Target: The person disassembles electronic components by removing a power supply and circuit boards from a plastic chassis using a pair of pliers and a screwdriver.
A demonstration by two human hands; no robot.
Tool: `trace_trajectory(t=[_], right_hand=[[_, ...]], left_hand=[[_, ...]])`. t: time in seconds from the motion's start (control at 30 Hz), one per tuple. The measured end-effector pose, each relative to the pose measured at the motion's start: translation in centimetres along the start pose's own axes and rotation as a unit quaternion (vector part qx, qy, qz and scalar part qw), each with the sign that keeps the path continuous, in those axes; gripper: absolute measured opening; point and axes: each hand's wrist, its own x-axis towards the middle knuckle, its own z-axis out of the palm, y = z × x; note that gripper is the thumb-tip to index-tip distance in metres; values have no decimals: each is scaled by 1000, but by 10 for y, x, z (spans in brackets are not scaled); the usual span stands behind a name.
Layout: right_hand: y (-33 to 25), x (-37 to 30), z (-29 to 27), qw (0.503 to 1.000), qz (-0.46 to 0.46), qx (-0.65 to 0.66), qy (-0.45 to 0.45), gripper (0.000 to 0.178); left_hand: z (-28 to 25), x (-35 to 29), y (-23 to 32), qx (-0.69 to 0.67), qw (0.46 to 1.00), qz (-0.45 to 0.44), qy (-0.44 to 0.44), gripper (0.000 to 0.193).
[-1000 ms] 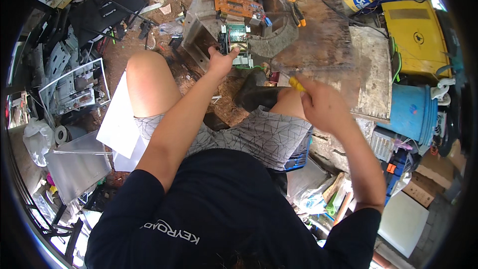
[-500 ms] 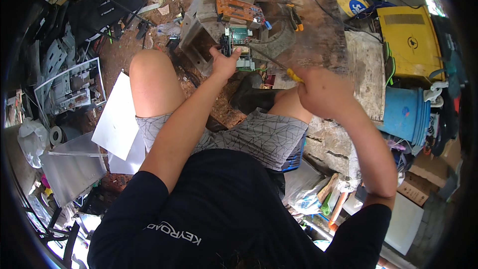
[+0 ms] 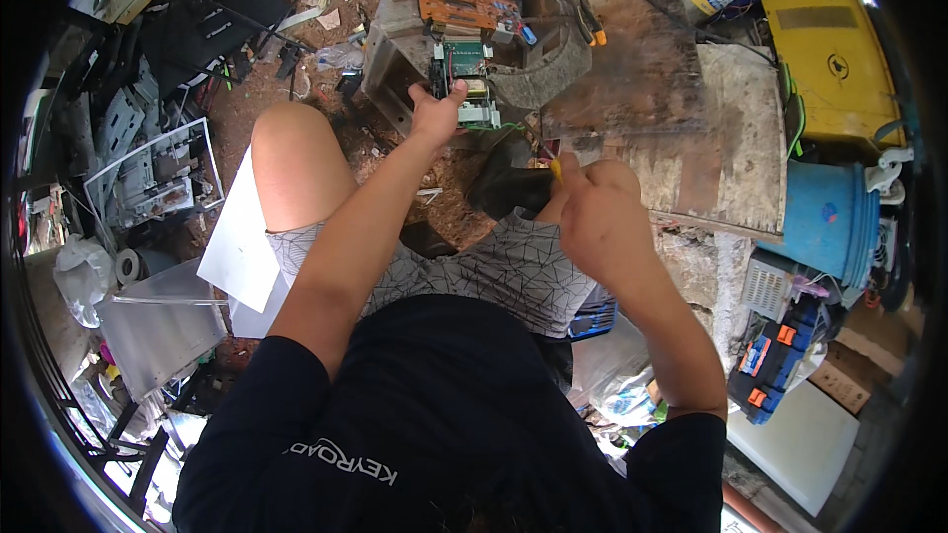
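Observation:
My left hand (image 3: 435,118) grips the near-left side of an electronic assembly (image 3: 478,114) with a green circuit board and pale metal brackets. The assembly rests against a heavy grey metal stand (image 3: 548,89). Above my right knee, my right hand (image 3: 600,207) is closed around a screwdriver (image 3: 555,170) with a yellow handle. The thin shaft points up and left toward the assembly's near corner, by a green wire; whether its tip touches cannot be made out. An orange-brown circuit board (image 3: 466,10) lies on the stand beyond, beside yellow-and-black handled pliers (image 3: 590,22).
Wooden boards (image 3: 632,69) lie to the right of the stand. Farther right are a yellow case (image 3: 825,69), a blue bucket (image 3: 829,217) and a dark toolbox (image 3: 775,360) with orange latches. Scrap frames (image 3: 163,173) and white sheets (image 3: 242,247) crowd the left side.
My right hand has come nearer and to the left with the screwdriver, its shaft now at the assembly's near corner. My left hand keeps its hold on the assembly.

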Motion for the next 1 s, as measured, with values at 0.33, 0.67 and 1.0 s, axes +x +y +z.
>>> trace_trajectory(t=[0.33,0.67,1.0], right_hand=[[-11,-42,123,990,86,97,60,73],[-12,-20,162,958,96,246,110,65],[20,-23,116,965,58,210,145,56]], left_hand=[[9,-4,13,-3,1000,-22,19,80],[6,-4,21,-33,999,-28,-7,74],[1,0,20,-43,998,-37,-12,79]])
